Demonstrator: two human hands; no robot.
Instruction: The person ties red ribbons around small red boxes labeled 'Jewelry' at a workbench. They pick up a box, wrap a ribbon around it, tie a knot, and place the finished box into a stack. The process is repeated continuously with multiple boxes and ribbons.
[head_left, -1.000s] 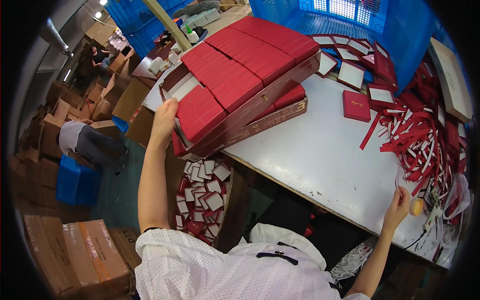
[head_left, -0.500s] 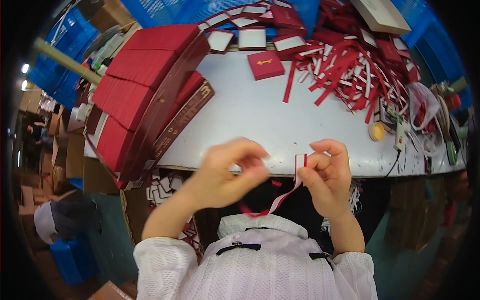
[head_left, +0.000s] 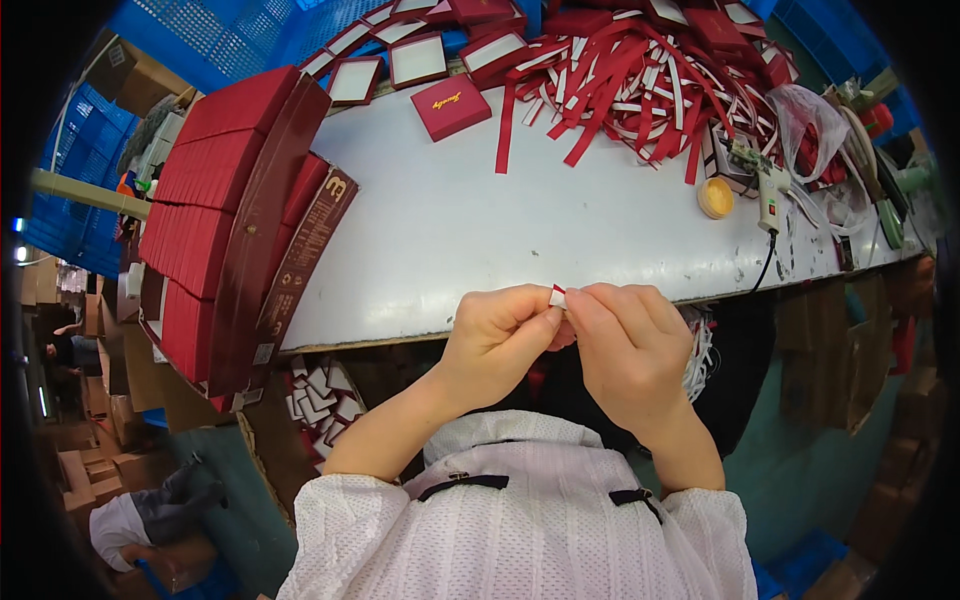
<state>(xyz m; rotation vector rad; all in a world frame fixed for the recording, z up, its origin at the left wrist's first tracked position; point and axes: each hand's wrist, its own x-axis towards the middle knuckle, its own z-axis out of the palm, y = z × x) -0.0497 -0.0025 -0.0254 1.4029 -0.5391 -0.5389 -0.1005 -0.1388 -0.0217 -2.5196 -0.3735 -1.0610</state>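
Both of my hands meet at the table's near edge, fingertips pinched together on a red-and-white ribbon strip. A short end of the strip shows between the fingers; the rest of it is hidden by the hands. My left hand is closed, with thumb and forefinger on the strip. My right hand is also closed and touches the left at the fingertips. Farther off on the white table lie a closed red box with gold lettering and a big heap of red-and-white ribbon strips.
A maroon carton packed with red boxes leans at the left. Open red boxes with white insides line the back. On the right are a glue gun, a round yellow tub and a plastic bag. White-and-red pieces lie below the table.
My left hand has moved right to meet my right hand on the ribbon strip and has closed on it. The dangling strip is now mostly hidden. The view has shifted.
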